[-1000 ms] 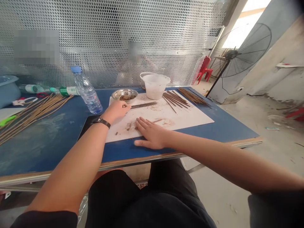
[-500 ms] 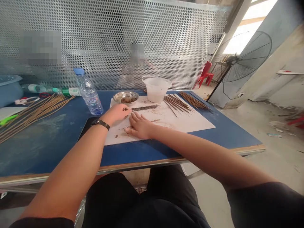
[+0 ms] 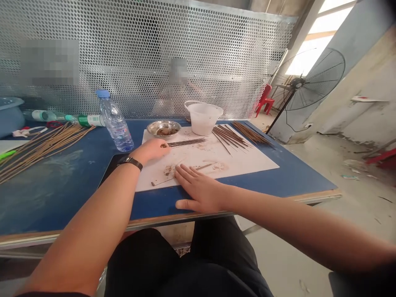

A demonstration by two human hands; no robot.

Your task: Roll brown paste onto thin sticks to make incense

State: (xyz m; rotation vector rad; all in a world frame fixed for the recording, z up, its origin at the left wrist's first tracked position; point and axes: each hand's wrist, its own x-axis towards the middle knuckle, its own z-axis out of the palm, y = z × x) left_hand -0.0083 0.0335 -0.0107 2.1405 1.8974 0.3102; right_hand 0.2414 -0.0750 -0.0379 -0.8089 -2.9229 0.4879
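My left hand [image 3: 154, 149] rests on the white sheet [image 3: 253, 159] with its fingers curled around a small brown lump [image 3: 164, 145], mostly hidden by them. Just beyond those fingertips lies a row of thin dark brown incense sticks [image 3: 188, 142]. My right hand [image 3: 199, 187] is flat, fingers stretched out over the sheet's near edge, thumb spread on the blue table. A thin stick [image 3: 163, 182] with a brown blob at its left end runs toward the right fingertips. Past them shows a thicker brown piece [image 3: 206, 166]; whether they join is hidden. Brown crumbs [image 3: 168, 170] lie around.
A metal bowl [image 3: 163, 129] with brown material and a white bucket [image 3: 204, 119] stand behind. More sticks [image 3: 232, 138] fan out at right. A water bottle [image 3: 116, 123] stands left, near long brown sticks [image 3: 58, 142]. A perforated metal screen [image 3: 130, 53] borders the table's back.
My right hand has slid toward me and slightly right, from the middle of the sheet to its near edge. The thin stick now lies nearer the edge. My left hand stays nearly in place.
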